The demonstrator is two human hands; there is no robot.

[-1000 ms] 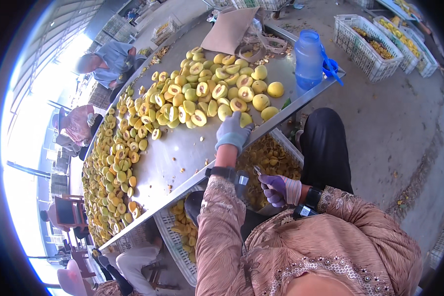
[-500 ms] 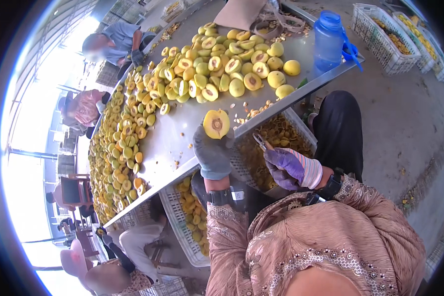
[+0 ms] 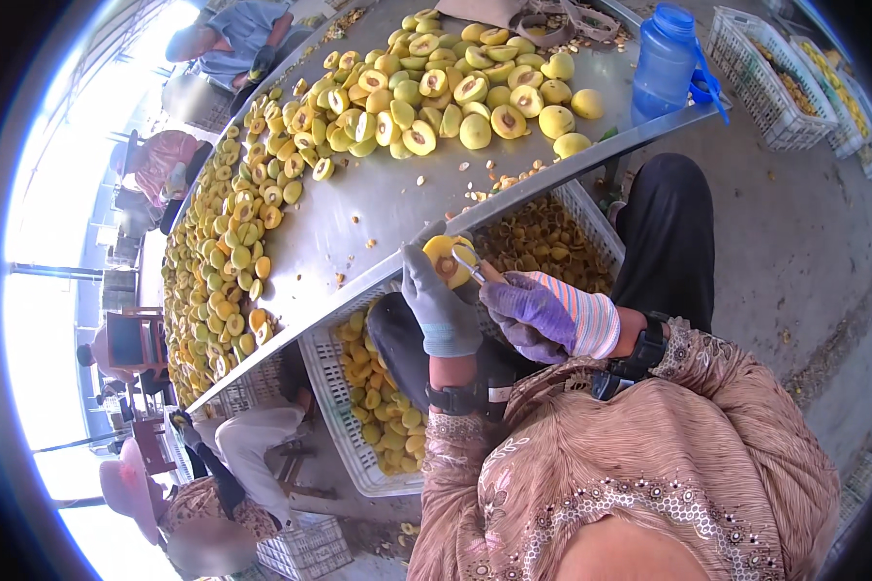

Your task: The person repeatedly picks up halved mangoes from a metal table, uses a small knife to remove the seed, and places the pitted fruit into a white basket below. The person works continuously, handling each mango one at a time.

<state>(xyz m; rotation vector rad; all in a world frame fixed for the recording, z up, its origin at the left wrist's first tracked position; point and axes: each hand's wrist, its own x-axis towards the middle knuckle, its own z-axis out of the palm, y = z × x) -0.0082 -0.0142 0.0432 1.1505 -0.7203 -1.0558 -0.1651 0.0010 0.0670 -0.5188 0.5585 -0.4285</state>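
Note:
In a grey glove, my left hand [image 3: 440,305] grips a yellow peach half [image 3: 440,254], cut face up, just off the near edge of the metal table [image 3: 378,228]. My right hand [image 3: 550,315], in a purple-and-striped glove, is closed round the wooden handle of a pitting tool [image 3: 492,274]. Its curved metal tip touches the cut face near the pit. Fingers partly hide the fruit's lower side. Beyond my hands lies a heap of halved peaches [image 3: 419,137], several showing brown pits or hollows.
Beneath the table edge stand a crate of brown pieces [image 3: 591,228] and a white crate of peach halves [image 3: 349,441]. A blue water jug [image 3: 664,63] stands at the table's right corner. More crates [image 3: 770,82] sit at far right. Several people work along the left side.
My right hand has moved left and up, bringing the tool from beside the fruit onto its cut face. My left hand has shifted slightly right and tilted the peach half.

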